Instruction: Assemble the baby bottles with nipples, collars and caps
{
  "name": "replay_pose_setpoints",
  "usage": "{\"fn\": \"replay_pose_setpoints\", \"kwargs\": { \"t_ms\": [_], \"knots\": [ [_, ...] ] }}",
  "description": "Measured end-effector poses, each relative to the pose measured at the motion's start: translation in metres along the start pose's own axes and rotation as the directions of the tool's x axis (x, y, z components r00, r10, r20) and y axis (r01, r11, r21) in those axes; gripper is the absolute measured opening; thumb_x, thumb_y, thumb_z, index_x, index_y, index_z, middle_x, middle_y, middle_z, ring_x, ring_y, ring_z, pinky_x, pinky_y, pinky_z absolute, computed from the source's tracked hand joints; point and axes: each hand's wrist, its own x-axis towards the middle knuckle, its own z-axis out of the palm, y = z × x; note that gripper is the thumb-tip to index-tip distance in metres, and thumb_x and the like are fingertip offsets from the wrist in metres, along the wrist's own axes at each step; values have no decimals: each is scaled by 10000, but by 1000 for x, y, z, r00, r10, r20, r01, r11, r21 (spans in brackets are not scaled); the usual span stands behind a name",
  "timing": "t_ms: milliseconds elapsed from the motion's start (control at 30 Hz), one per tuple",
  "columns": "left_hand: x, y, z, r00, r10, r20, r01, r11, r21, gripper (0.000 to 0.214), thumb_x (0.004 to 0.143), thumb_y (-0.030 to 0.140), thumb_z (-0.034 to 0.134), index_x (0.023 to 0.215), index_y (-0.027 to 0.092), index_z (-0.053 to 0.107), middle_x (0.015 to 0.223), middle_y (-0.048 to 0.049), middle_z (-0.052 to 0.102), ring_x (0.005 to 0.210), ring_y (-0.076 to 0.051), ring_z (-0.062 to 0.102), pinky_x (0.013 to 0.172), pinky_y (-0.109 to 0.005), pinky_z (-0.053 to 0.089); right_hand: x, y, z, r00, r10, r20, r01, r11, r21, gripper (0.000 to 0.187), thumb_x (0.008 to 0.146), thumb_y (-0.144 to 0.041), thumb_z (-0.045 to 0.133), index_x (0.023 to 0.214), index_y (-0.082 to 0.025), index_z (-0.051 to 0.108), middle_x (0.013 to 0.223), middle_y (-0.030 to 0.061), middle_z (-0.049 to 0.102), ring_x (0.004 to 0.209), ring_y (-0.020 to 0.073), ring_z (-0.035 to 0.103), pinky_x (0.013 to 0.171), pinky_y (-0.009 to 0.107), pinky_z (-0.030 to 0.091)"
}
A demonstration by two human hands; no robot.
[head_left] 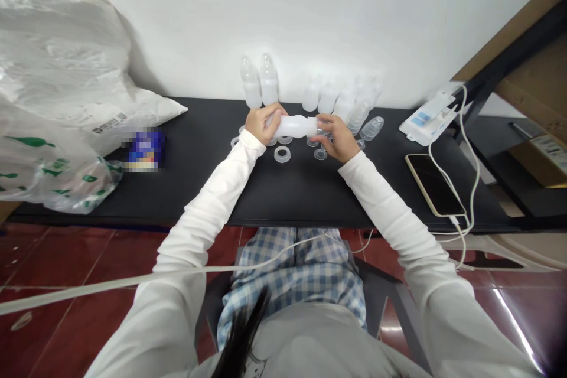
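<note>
My left hand (266,122) grips the body of a translucent plastic bottle (295,126), which lies level between my hands. My right hand (337,137) holds its narrower end, and my fingers hide part of that end. Several clear plastic rings lie on the black table (287,189) just below my hands, including one ring (282,154) and another (320,154). Translucent bottles stand upright in a row along the wall, among them one bottle (269,80). Another bottle (372,128) lies on its side to the right of my right hand.
A large white plastic bag (57,53) and a green-printed bag (53,174) fill the left side, next to a blurred blue package (146,150). On the right lie a phone (434,185) with a white cable and a blister pack (427,120). Cardboard boxes sit beyond the table's right end.
</note>
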Motion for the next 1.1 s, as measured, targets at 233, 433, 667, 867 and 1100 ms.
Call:
{"fn": "replay_pose_setpoints", "kwargs": {
  "t_ms": [233, 433, 667, 867, 1100],
  "knots": [
    [5, 4, 1, 999, -51, 6, 51, 991, -123, 619, 964, 637, 337, 778, 162, 687, 779, -75, 720, 755, -195, 672, 720, -322, 502, -7, -1, 0, 999, -2, 44, 13, 966, -258, 390, 1045, -434, 296, 1026, -230, 628, 1227, 118, 705, 1236, 218, 630, 951, 453, 568],
    [9, 4, 3, 980, -189, 67, 201, 917, -345, 623, 899, 704, 414, 661, 174, 638, 586, -38, 625, 528, -146, 573, 487, -288, 418, -9, 0, -9, 985, -95, 143, 133, 948, -290, 374, 1035, -422, 344, 944, -249, 663, 1074, 92, 759, 1143, 204, 678, 910, 424, 576],
    [9, -6, 10, 871, -393, 294, 491, 708, -507, 696, 862, 794, 355, 650, 182, 610, 393, -22, 540, 240, -95, 336, 272, -258, 166, -17, 11, -11, 989, -90, 121, 124, 942, -313, 326, 1003, -414, 442, 810, -260, 655, 883, 61, 734, 971, 195, 687, 845, 401, 592],
    [10, -33, 4, 897, -418, 144, 427, 736, -525, 743, 848, 828, 292, 694, 186, 635, 408, -45, 553, 280, -141, 433, 281, -288, 307, -23, 22, -19, 964, 202, -173, -248, 918, -308, 294, 943, -514, 527, 811, -274, 632, 934, 85, 640, 985, 249, 626, 910, 465, 552],
    [9, -33, 2, 899, -414, 141, 420, 728, -542, 708, 863, 802, 302, 722, 193, 636, 419, -28, 565, 252, -108, 357, 270, -268, 207, -25, 27, -37, 927, 268, -261, -351, 864, -362, 411, 869, -585, 581, 1121, -260, 600, 1010, 104, 610, 980, 282, 595, 913, 513, 490]
  ]
}}
